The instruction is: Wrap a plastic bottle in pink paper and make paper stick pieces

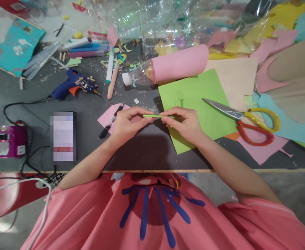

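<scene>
A narrow green paper strip (155, 116) is stretched between both hands, above the dark table. My left hand (130, 121) pinches its left end between thumb and fingers. At the other end, my right hand (184, 122) pinches it the same way, over the edge of a bright green paper sheet (201, 104). Beneath and beside my left hand lie a black pen (105, 130) and a pink paper piece (107, 116). Scissors (242, 115) with yellow and red handles rest on the sheet, right of my right hand, blades apart.
A clear bottle wrapped in pink paper (179, 64) lies beyond the hands. On the left are a blue glue gun (71, 83), a phone (63, 137) and a purple power adapter (11, 140) with cables. Markers (88, 52), paper scraps and plastic bottles (131, 21) crowd the back.
</scene>
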The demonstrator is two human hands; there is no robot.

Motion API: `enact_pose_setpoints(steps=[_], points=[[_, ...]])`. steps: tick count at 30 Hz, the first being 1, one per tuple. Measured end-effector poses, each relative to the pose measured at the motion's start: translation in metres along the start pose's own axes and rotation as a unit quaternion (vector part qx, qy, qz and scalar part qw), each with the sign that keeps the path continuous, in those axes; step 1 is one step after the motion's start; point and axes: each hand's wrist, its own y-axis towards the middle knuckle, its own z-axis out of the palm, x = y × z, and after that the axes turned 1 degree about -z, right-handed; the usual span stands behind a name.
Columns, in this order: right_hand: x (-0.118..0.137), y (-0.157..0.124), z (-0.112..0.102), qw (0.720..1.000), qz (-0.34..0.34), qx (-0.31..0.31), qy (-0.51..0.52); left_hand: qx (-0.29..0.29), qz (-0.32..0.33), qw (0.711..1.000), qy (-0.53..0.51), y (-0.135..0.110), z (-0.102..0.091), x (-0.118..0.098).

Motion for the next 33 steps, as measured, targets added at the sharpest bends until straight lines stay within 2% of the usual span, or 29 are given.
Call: enact_pose_setpoints(steps=[13,23,29,33], points=[[-0.0001,0.0016,0.0000,0.999,0.022,0.015,0.028,0.006,0.000,1.000,0.004,0.0005,-0.0014,-0.0025],[0.0008,0.0013,0.0016,0.999,0.024,0.015,0.029,0.055,-0.007,0.998,0.010,-0.0006,-0.0018,-0.0050],[0.0013,0.0032,0.0007,0.994,0.027,-0.008,0.107,0.059,-0.036,0.995,-0.076,-0.0011,0.0032,-0.0025],[0.0012,0.0038,-0.0012,0.989,0.031,0.008,0.148,0.048,-0.036,0.995,-0.081,-0.0019,0.0030,-0.0028]])
